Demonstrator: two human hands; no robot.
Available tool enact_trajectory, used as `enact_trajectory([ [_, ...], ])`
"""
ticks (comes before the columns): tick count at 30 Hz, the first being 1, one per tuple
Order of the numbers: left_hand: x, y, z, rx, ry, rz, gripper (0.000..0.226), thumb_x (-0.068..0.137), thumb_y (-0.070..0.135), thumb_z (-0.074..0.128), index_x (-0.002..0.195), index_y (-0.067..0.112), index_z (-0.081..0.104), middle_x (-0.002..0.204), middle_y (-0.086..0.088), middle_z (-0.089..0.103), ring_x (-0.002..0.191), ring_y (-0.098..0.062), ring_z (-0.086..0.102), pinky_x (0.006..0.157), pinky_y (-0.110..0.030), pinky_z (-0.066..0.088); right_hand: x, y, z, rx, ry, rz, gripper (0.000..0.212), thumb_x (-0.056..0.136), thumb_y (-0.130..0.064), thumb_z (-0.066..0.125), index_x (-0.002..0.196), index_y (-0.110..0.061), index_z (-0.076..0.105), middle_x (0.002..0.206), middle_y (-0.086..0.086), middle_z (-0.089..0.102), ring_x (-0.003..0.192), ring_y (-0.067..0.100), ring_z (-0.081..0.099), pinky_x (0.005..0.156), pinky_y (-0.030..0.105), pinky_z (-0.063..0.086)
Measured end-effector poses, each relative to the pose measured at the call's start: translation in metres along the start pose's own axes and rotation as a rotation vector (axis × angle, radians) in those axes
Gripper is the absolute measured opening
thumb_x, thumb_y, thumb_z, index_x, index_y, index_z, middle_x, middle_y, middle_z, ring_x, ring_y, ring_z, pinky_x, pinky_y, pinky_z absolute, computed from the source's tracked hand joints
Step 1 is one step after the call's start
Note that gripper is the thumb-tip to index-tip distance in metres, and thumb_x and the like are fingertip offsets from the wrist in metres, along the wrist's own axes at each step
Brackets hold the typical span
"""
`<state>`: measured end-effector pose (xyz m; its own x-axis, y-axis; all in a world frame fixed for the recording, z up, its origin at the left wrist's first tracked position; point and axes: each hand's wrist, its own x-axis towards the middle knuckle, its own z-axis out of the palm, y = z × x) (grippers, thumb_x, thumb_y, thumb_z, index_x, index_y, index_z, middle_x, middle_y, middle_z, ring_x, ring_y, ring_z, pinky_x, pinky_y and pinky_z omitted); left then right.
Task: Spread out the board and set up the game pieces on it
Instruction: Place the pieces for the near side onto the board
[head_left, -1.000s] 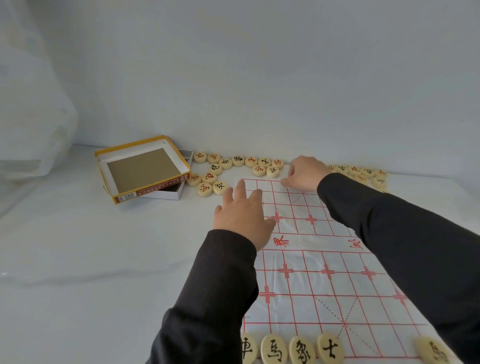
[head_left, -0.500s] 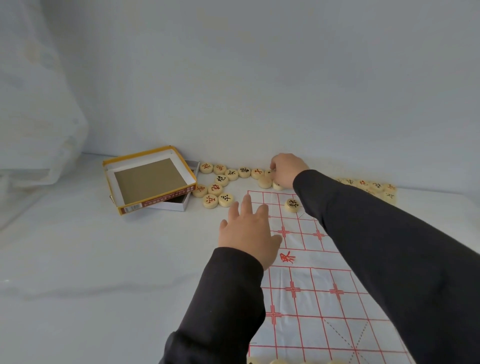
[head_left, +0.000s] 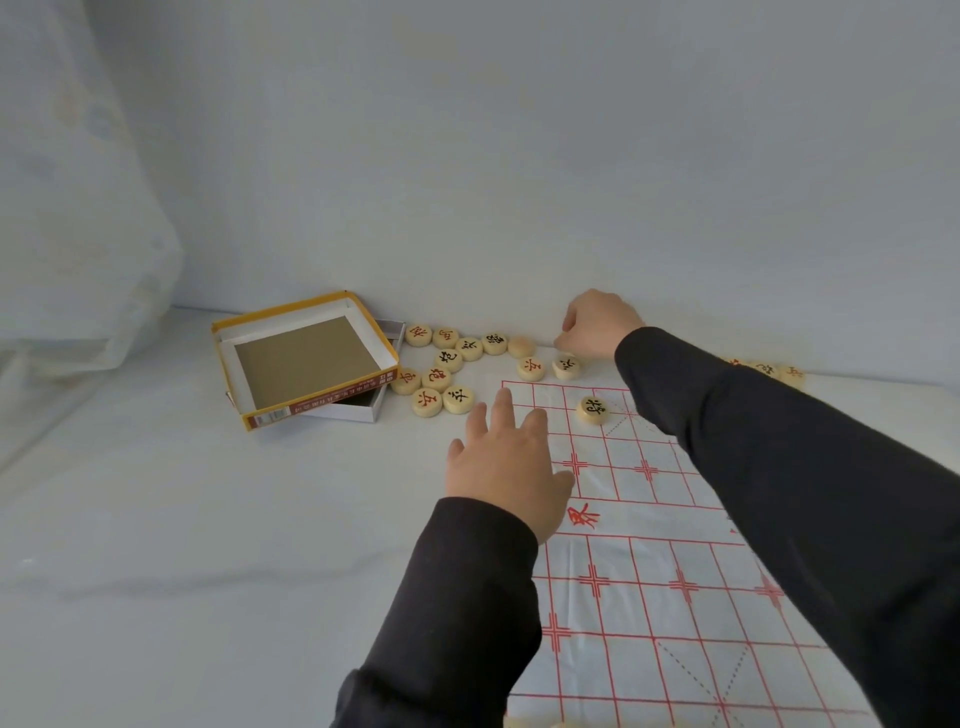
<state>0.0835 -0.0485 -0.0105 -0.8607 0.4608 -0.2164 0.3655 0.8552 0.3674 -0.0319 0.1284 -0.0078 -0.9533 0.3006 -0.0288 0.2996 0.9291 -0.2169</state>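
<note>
Resting flat and splayed, the left hand (head_left: 506, 467) lies on the left edge of the red-gridded xiangqi board (head_left: 649, 571). The right hand (head_left: 597, 325) curls past its far edge; whether it grips anything is unclear. One black-marked piece (head_left: 594, 409) sits on the grid. Loose pieces (head_left: 447, 361) and an open yellow box (head_left: 306, 358) lie centre-left on the white tabletop (head_left: 182, 519), below a pale wall (head_left: 519, 156).

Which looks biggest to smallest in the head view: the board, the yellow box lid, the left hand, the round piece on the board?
Board, by far the largest.
Yellow box lid.
Left hand, though it is nearer the camera than the lid, so that order is unsure.
Round piece on the board, smallest.
</note>
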Motion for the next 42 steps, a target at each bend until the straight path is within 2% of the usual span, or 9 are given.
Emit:
enact_trajectory([
  [4, 0.000, 0.001, 0.001, 0.010, -0.003, 0.001, 0.068, 0.091, 0.046, 0.050, 0.147, 0.026, 0.017, 0.157, -0.003, 0.000, 0.144, -0.029, 0.001, 0.113, -0.048, 0.017, -0.009, 0.006, 0.006, -0.082, -0.120, -0.020, 0.027, 0.085, -0.020, 0.060, 0.106, -0.005, 0.064, 0.105, 0.012, 0.066, 0.095, 0.027, 0.062, 0.080, 0.032, 0.049],
  [9, -0.001, 0.002, 0.002, 0.020, -0.003, 0.006, 0.068, 0.091, 0.046, 0.050, 0.147, 0.026, 0.018, 0.157, -0.004, 0.000, 0.144, -0.029, 0.002, 0.113, -0.048, 0.018, -0.016, 0.001, 0.015, -0.115, -0.091, -0.055, 0.024, 0.080, -0.020, 0.064, 0.098, -0.005, 0.066, 0.093, 0.011, 0.067, 0.080, 0.024, 0.060, 0.067, 0.029, 0.046],
  [16, -0.003, -0.002, -0.002, -0.003, -0.012, 0.005, 0.068, 0.091, 0.044, 0.050, 0.147, 0.027, 0.017, 0.157, -0.002, 0.001, 0.144, -0.027, 0.004, 0.113, -0.047, 0.020, -0.041, -0.003, 0.006, -0.042, -0.096, -0.159, 0.027, 0.080, -0.020, 0.066, 0.096, 0.001, 0.069, 0.076, 0.014, 0.060, 0.067, 0.019, 0.050, 0.061, 0.028, 0.042],
  [21, -0.002, -0.008, 0.001, -0.005, -0.026, -0.035, 0.066, 0.090, 0.046, 0.051, 0.146, 0.025, 0.022, 0.156, -0.002, 0.010, 0.142, -0.027, 0.014, 0.112, -0.046, 0.026, -0.074, -0.010, 0.009, -0.091, -0.153, -0.283, 0.032, 0.082, -0.029, 0.067, 0.101, -0.003, 0.067, 0.101, 0.018, 0.067, 0.070, 0.018, 0.052, 0.071, 0.037, 0.051],
  [25, -0.001, -0.012, 0.002, 0.022, -0.051, -0.079, 0.063, 0.090, 0.047, 0.051, 0.143, 0.024, 0.028, 0.152, -0.003, 0.021, 0.137, -0.026, 0.025, 0.107, -0.044, 0.032, -0.093, -0.007, 0.012, -0.163, -0.284, -0.332, 0.031, 0.084, -0.035, 0.066, 0.106, -0.014, 0.064, 0.099, 0.000, 0.063, 0.086, 0.016, 0.057, 0.073, 0.026, 0.047],
  [30, -0.004, -0.009, 0.001, 0.003, -0.069, -0.051, 0.063, 0.090, 0.046, 0.050, 0.144, 0.024, 0.027, 0.152, -0.004, 0.022, 0.137, -0.027, 0.025, 0.108, -0.044, 0.032, -0.053, 0.009, 0.004, -0.025, -0.068, -0.125, 0.036, 0.089, -0.043, 0.057, 0.108, -0.013, 0.061, 0.106, 0.003, 0.062, 0.095, 0.019, 0.057, 0.082, 0.030, 0.047],
  [36, -0.003, -0.009, 0.001, 0.020, -0.060, -0.044, 0.063, 0.090, 0.048, 0.050, 0.144, 0.024, 0.027, 0.151, -0.004, 0.023, 0.137, -0.027, 0.026, 0.108, -0.044, 0.033, -0.024, 0.010, 0.026, -0.080, -0.092, -0.033, 0.025, 0.087, -0.024, 0.059, 0.108, -0.010, 0.061, 0.107, 0.007, 0.064, 0.093, 0.023, 0.060, 0.074, 0.028, 0.046],
  [40, -0.002, -0.011, 0.001, 0.018, -0.048, -0.042, 0.062, 0.090, 0.048, 0.050, 0.143, 0.024, 0.028, 0.151, -0.004, 0.023, 0.137, -0.027, 0.026, 0.108, -0.044, 0.033, -0.042, 0.000, 0.011, 0.084, 0.019, -0.136, 0.024, 0.084, -0.024, 0.065, 0.105, -0.013, 0.065, 0.101, 0.000, 0.060, 0.090, 0.017, 0.057, 0.074, 0.025, 0.046],
  [42, -0.001, -0.011, 0.001, 0.019, -0.045, -0.047, 0.062, 0.090, 0.048, 0.050, 0.143, 0.024, 0.028, 0.151, -0.004, 0.024, 0.136, -0.027, 0.027, 0.108, -0.044, 0.033, -0.066, -0.007, 0.004, 0.107, -0.106, -0.277, 0.025, 0.081, -0.028, 0.069, 0.103, -0.016, 0.066, 0.089, -0.008, 0.055, 0.080, 0.009, 0.053, 0.065, 0.019, 0.042],
])
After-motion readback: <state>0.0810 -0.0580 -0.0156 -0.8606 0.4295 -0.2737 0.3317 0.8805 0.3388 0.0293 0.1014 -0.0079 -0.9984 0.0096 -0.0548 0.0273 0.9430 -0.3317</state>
